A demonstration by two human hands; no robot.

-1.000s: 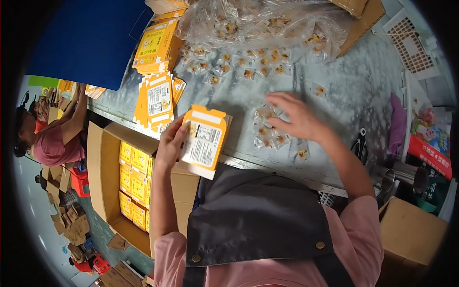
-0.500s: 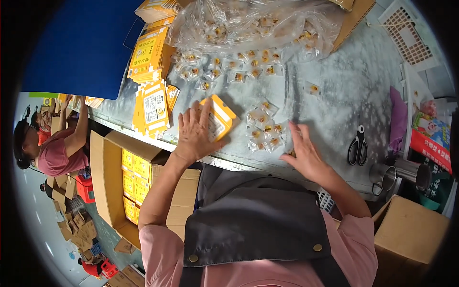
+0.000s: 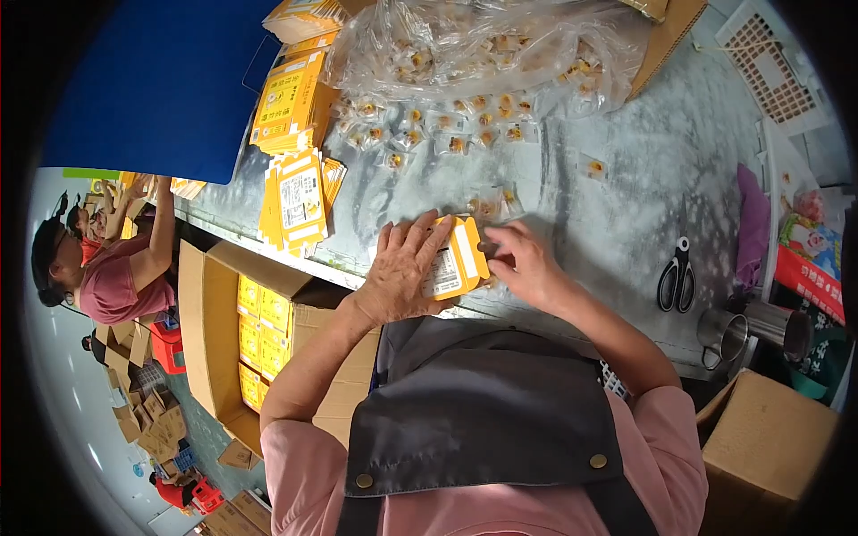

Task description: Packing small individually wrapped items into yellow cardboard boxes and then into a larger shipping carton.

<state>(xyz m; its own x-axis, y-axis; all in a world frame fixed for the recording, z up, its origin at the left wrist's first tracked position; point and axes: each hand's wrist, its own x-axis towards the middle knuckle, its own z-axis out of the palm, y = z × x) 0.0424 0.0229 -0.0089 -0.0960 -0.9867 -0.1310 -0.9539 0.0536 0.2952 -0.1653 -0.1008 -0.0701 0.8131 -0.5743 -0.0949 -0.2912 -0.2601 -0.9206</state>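
A small yellow-and-white carton [image 3: 458, 259] lies at the table's near edge. My left hand [image 3: 402, 272] grips it from the left, with fingers spread across its printed face. At its right end, my right hand [image 3: 527, 268] has its fingers curled beside the notched flap; whatever they hold is hidden. Just beyond the carton lie a few small clear packets [image 3: 490, 204] with brown-yellow contents, others of that group being covered by the carton and hands. Flat yellow cartons [image 3: 302, 201] are piled to the left of my left hand.
More packets [image 3: 456, 143] lie farther back, before a large clear plastic bag [image 3: 483, 54]. Taller carton stacks [image 3: 288, 98] stand at the back left. Black-handled scissors [image 3: 677, 277] and metal mugs [image 3: 720, 335] are at right. An open cardboard box [image 3: 201, 330] holds filled cartons; a co-worker [image 3: 125, 277] is at far left.
My left hand has slid the carton right, over the group of packets. My right hand has moved left to the carton's end, its fingers now curled.
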